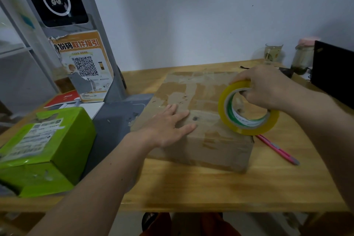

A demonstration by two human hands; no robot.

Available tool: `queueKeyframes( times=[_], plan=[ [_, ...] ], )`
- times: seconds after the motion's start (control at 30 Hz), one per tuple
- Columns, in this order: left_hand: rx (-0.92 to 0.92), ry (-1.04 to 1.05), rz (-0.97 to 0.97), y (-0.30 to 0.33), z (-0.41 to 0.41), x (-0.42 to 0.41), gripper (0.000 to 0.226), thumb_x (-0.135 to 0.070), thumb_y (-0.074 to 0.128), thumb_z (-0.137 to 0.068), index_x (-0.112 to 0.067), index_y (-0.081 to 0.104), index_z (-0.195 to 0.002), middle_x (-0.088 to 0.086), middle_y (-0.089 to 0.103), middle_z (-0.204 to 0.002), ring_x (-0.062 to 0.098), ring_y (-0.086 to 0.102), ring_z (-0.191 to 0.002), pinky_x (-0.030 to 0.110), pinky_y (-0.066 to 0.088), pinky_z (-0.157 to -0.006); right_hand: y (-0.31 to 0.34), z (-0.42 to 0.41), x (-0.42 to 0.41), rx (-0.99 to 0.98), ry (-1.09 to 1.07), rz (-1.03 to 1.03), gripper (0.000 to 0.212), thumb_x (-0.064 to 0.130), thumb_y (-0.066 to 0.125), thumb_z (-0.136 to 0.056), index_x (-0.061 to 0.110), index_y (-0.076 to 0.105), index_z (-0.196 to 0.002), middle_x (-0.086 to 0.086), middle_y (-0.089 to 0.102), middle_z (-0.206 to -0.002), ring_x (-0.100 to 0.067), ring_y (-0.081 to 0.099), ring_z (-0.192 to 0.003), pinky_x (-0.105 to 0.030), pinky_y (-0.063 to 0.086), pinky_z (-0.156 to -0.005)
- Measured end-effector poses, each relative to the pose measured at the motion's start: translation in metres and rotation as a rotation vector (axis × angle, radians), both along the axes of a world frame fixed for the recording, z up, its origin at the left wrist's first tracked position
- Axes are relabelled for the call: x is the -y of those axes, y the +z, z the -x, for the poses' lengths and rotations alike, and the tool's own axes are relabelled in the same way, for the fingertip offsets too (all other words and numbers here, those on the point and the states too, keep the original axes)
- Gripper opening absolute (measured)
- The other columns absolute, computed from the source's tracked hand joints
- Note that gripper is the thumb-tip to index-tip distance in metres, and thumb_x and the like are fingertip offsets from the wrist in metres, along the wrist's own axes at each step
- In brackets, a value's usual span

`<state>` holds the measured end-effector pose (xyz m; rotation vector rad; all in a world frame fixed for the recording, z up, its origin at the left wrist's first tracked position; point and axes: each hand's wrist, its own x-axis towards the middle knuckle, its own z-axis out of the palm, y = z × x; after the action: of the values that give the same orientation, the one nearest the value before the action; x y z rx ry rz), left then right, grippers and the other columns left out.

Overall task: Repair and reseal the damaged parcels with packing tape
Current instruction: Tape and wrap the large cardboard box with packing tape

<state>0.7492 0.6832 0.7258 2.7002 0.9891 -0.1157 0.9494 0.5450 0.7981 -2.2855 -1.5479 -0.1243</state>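
Note:
A worn brown cardboard parcel (199, 97) lies flat in the middle of the wooden table (191, 188), its top scuffed with torn paper and old tape. My left hand (170, 124) lies flat on the near left part of its top, fingers straight. My right hand (268, 88) grips a yellow roll of packing tape (249, 120), fingers hooked through its core. The roll stands tilted on the parcel's right edge. A green parcel (46, 151) with a white shipping label sits at the table's left.
A pink utility knife (277, 148) lies on the table right of the brown parcel. A grey kiosk stand (92, 63) with a QR poster rises at back left. Two glass jars (273, 53) and a black monitor (333, 71) stand at back right.

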Motion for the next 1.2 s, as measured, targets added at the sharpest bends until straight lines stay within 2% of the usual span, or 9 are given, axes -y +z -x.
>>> queueKeyframes(
  times=[0.2, 0.47, 0.53, 0.63, 0.73, 0.8, 0.93, 1.03, 1.2],
  plan=[
    [-0.01, -0.047, -0.064, -0.005, -0.014, 0.017, 0.091, -0.076, 0.024, -0.088, -0.018, 0.006, -0.156, -0.004, -0.006, -0.164, 0.011, -0.007, -0.15, 0.039, 0.007, -0.123, -0.003, 0.011, -0.001, 0.135, -0.029, 0.014, 0.047, 0.008, 0.059, -0.083, 0.036, 0.063, -0.12, 0.002, 0.065, -0.118, -0.023, 0.061, -0.098, -0.04, 0.056, -0.074],
    [0.04, -0.225, -0.079, -0.008, -0.033, 0.046, 0.089, -0.074, 0.031, -0.089, -0.023, 0.002, -0.156, -0.007, -0.003, -0.164, 0.008, -0.004, -0.15, 0.031, 0.002, -0.121, -0.011, 0.018, -0.001, 0.164, -0.109, -0.001, 0.055, 0.011, 0.057, -0.083, 0.033, 0.052, -0.133, -0.002, 0.058, -0.128, -0.026, 0.055, -0.112, -0.032, 0.044, -0.069],
    [0.066, -0.255, -0.12, -0.01, -0.032, 0.046, 0.087, -0.072, 0.032, -0.091, -0.023, 0.003, -0.156, -0.007, -0.001, -0.164, 0.007, -0.003, -0.149, 0.026, 0.0, -0.118, -0.014, 0.015, 0.0, 0.12, -0.124, -0.037, 0.059, 0.015, 0.06, -0.085, 0.032, 0.045, -0.139, -0.001, 0.051, -0.138, -0.025, 0.05, -0.122, -0.035, 0.045, -0.079],
    [0.075, -0.261, -0.127, -0.011, -0.031, 0.044, 0.087, -0.071, 0.033, -0.091, -0.022, 0.005, -0.157, -0.007, 0.001, -0.164, 0.007, -0.002, -0.15, 0.026, 0.0, -0.118, -0.023, 0.013, 0.009, -0.144, -0.131, -0.233, 0.064, 0.023, 0.066, -0.085, 0.03, 0.038, -0.142, 0.0, 0.047, -0.14, -0.023, 0.044, -0.128, -0.04, 0.042, -0.095],
    [0.061, -0.263, -0.154, -0.012, -0.034, 0.045, 0.092, -0.074, 0.038, -0.088, -0.023, 0.005, -0.157, -0.006, 0.002, -0.164, 0.008, -0.001, -0.15, 0.03, 0.005, -0.12, -0.041, 0.018, 0.02, -0.413, -0.201, -0.535, 0.061, 0.025, 0.07, -0.084, 0.027, 0.043, -0.138, 0.003, 0.05, -0.131, -0.02, 0.047, -0.121, -0.035, 0.041, -0.093],
    [0.042, -0.272, -0.153, -0.012, -0.035, 0.045, 0.096, -0.075, 0.044, -0.084, -0.026, 0.004, -0.157, -0.005, 0.0, -0.164, 0.01, -0.002, -0.15, 0.034, 0.007, -0.121, -0.052, 0.025, 0.021, -0.459, -0.222, -0.65, 0.054, 0.018, 0.07, -0.084, 0.026, 0.049, -0.133, 0.008, 0.051, -0.115, -0.014, 0.05, -0.107, -0.032, 0.044, -0.088],
    [-0.007, -0.267, -0.119, -0.01, -0.032, 0.044, 0.099, -0.076, 0.049, -0.081, -0.032, 0.001, -0.156, 0.0, -0.007, -0.164, 0.015, -0.007, -0.151, 0.037, 0.006, -0.122, -0.052, 0.028, 0.015, -0.412, -0.187, -0.566, 0.048, 0.016, 0.065, -0.087, 0.035, 0.052, -0.129, 0.012, 0.049, -0.111, -0.011, 0.047, -0.103, -0.032, 0.044, -0.083],
    [-0.047, -0.15, -0.123, -0.008, -0.021, 0.038, 0.111, -0.08, 0.045, -0.078, -0.02, -0.006, -0.156, 0.0, -0.011, -0.164, 0.015, -0.008, -0.15, 0.035, 0.003, -0.122, -0.048, 0.023, 0.013, -0.429, -0.172, -0.513, 0.045, 0.015, 0.062, -0.088, 0.037, 0.053, -0.126, 0.006, 0.054, -0.104, -0.019, 0.053, -0.096, -0.033, 0.045, -0.076],
    [-0.18, 0.024, -0.094, 0.001, 0.004, 0.015, 0.132, -0.092, 0.038, -0.061, -0.014, -0.011, -0.155, 0.003, -0.017, -0.162, 0.019, -0.012, -0.15, 0.038, 0.0, -0.12, -0.049, 0.023, 0.016, -0.458, -0.172, -0.502, 0.047, 0.013, 0.061, -0.088, 0.038, 0.053, -0.126, 0.004, 0.054, -0.106, -0.02, 0.053, -0.096, -0.036, 0.048, -0.078]
  ],
)
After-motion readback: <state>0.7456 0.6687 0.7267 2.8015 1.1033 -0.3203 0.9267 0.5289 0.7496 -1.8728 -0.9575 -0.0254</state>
